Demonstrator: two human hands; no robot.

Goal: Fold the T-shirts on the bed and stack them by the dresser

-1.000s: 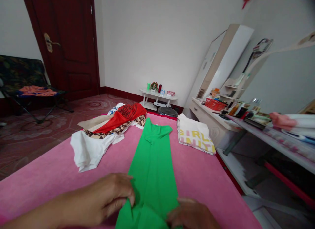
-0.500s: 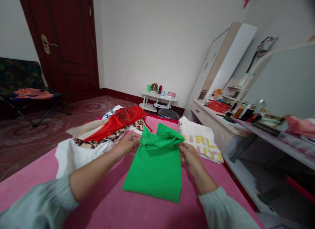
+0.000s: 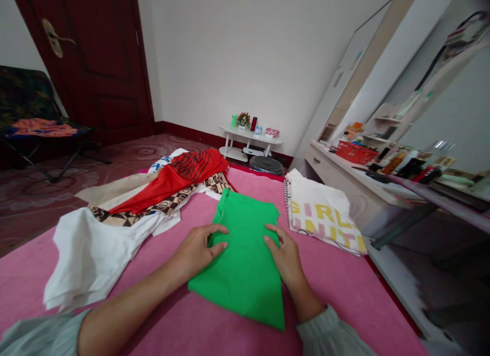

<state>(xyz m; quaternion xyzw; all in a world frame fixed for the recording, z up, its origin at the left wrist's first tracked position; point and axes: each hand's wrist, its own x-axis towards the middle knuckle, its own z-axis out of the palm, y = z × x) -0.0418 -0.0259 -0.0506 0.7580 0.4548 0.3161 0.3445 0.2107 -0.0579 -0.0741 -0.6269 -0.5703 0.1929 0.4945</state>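
A green folded garment [image 3: 245,259] lies on the pink bed cover [image 3: 161,315] in front of me, its top edge now fairly flat. On its left side rests my left hand [image 3: 201,249], thumb and forefinger apart on the cloth. My right hand [image 3: 284,251] touches the opposite side in the same way, with its thumb and forefinger spread. The other fingers of both hands are partly hidden.
Left of me lie a white garment [image 3: 92,254], a red garment [image 3: 184,177] and a brown patterned cloth [image 3: 172,207]. A folded white shirt with lettering [image 3: 321,210] is at the right, beside a dresser [image 3: 333,175]. A low white table [image 3: 248,135] stands against the wall.
The green garment's bunched upper part has been laid down and flattened. Both hands have come nearer to me, from gripping its upper corners to resting on its sides. The view has shifted slightly.
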